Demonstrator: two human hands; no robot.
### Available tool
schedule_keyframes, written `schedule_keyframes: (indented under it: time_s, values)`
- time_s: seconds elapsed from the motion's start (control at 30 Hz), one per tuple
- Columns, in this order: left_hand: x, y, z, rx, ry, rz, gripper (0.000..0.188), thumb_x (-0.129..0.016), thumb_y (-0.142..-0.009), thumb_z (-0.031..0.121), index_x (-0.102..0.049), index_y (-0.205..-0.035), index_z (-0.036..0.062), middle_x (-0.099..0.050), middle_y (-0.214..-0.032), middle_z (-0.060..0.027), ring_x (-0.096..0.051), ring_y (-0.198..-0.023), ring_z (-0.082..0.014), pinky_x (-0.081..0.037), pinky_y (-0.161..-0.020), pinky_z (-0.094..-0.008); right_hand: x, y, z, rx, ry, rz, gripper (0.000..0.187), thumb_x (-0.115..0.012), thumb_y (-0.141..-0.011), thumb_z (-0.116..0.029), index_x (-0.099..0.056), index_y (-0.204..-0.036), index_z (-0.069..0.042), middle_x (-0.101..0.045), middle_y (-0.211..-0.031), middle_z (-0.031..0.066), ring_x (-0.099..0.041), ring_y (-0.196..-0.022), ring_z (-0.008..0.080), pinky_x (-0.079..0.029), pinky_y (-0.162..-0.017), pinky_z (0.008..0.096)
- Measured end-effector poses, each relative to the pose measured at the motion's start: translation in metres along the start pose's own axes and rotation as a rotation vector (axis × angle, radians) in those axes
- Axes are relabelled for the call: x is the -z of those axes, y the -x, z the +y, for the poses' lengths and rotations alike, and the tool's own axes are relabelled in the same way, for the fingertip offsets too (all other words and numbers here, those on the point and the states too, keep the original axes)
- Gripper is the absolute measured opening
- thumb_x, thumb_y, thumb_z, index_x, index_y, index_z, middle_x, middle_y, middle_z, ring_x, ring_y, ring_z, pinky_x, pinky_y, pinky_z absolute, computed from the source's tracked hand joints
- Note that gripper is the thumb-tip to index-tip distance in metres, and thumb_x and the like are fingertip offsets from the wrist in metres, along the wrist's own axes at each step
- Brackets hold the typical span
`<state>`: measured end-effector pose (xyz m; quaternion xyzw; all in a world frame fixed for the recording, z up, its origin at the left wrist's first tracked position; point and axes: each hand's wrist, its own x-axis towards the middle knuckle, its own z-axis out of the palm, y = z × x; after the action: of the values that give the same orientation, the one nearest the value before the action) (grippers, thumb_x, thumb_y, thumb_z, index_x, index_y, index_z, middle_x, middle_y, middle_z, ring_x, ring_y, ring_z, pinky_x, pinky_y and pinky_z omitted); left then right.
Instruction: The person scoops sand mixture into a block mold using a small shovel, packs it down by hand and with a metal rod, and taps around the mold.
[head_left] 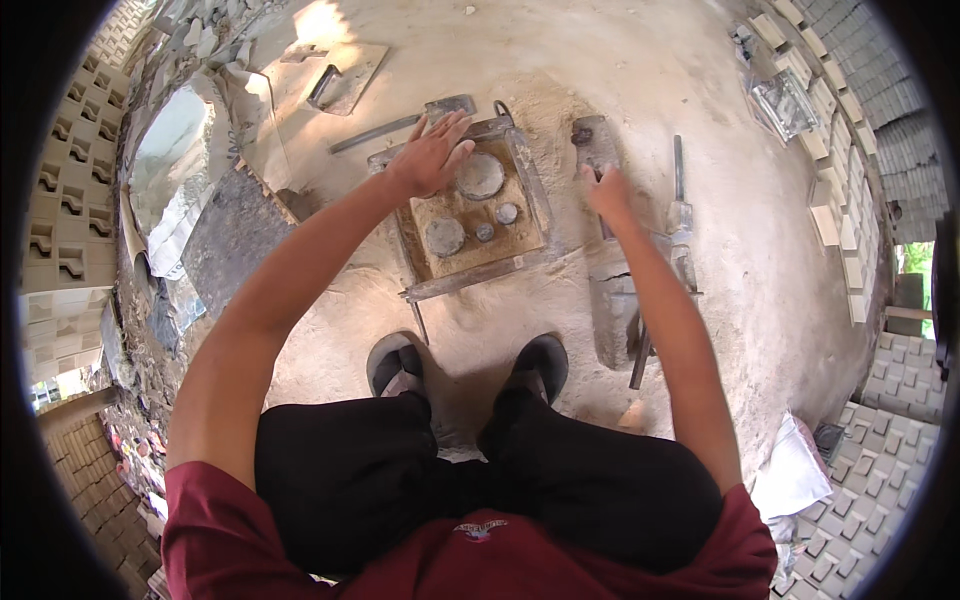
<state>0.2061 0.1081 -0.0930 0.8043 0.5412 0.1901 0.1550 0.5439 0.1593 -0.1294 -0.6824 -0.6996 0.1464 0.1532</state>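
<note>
A square wooden frame (478, 279) lies on the floor in front of my feet, with brown sandy material inside. Set in it are a large grey disc (481, 176), a mid-sized one (445, 237) and two small ones, the upper at the right (507, 213). My left hand (432, 158) is open, fingers stretched, over the frame's far left part. To the right of the frame, my right hand (606, 193) is closed at a dark narrow board (598, 143) with a knob on its far end. What its fingers grip is hidden.
A long metal bar (376, 133) and a flat board with a handle (345, 85) lie at the far left. Right of my right hand lies a long metal tool (681, 218). Stacked pale blocks (850, 190) line the right side; rubble and sheets lie left.
</note>
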Motion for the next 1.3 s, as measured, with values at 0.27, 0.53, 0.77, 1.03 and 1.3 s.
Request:
schedule_keyframes:
  time_s: [0.27,0.53,0.77,1.03,1.3]
  values:
    - [0.010,-0.001,-0.011,0.144,0.105,0.095,0.061,-0.024,-0.100,0.047,-0.036,-0.141,0.0035,-0.032,-0.149,-0.0194,-0.024,-0.142,-0.0319,-0.012,-0.115,-0.0512,-0.001,0.013,0.009,-0.104,-0.158,0.162,0.044,-0.063,-0.086,-0.040,-0.060,-0.079,0.003,-0.065,-0.076,0.0217,-0.064,-0.075,0.0382,-0.048,-0.069,0.0444]
    - [0.022,-0.006,-0.026,0.355,0.510,0.192,0.067,-0.024,-0.100,0.052,-0.039,-0.139,-0.0005,-0.040,-0.143,-0.0237,-0.033,-0.136,-0.0357,-0.024,-0.111,-0.0447,0.054,0.016,-0.051,-0.143,-0.845,-0.182,0.037,-0.064,-0.090,-0.037,-0.060,-0.076,-0.003,-0.059,-0.064,0.0038,-0.052,-0.046,0.0075,-0.037,-0.040,0.0240]
    - [0.009,-0.010,-0.038,0.440,0.845,0.268,0.076,-0.022,-0.099,0.057,-0.037,-0.139,-0.0064,-0.038,-0.145,-0.0244,-0.032,-0.138,-0.0320,-0.024,-0.113,-0.0336,0.036,0.013,-0.096,0.358,-0.482,-0.116,0.036,-0.069,-0.086,-0.034,-0.060,-0.092,0.000,-0.064,-0.071,0.0095,-0.063,-0.065,0.0203,-0.049,-0.060,0.0324]
    - [0.018,0.019,-0.008,0.361,0.556,0.007,0.073,-0.022,-0.100,0.053,-0.028,-0.144,-0.0051,-0.032,-0.147,-0.0258,-0.027,-0.140,-0.0347,-0.020,-0.115,-0.0356,0.022,0.030,-0.085,0.807,-0.076,0.154,0.038,-0.069,-0.084,-0.036,-0.057,-0.102,-0.005,-0.064,-0.076,0.0168,-0.061,-0.069,0.0369,-0.050,-0.063,0.0430]
    - [-0.001,0.045,-0.022,0.000,-0.111,-0.068,0.060,-0.027,-0.101,0.039,-0.024,-0.146,-0.0002,-0.022,-0.152,-0.0219,-0.018,-0.143,-0.0328,-0.013,-0.117,-0.0446,0.036,0.019,-0.058,0.238,-0.195,0.283,0.032,-0.063,-0.087,-0.029,-0.055,-0.098,-0.001,-0.065,-0.083,0.0242,-0.063,-0.085,0.0421,-0.048,-0.071,0.0493]
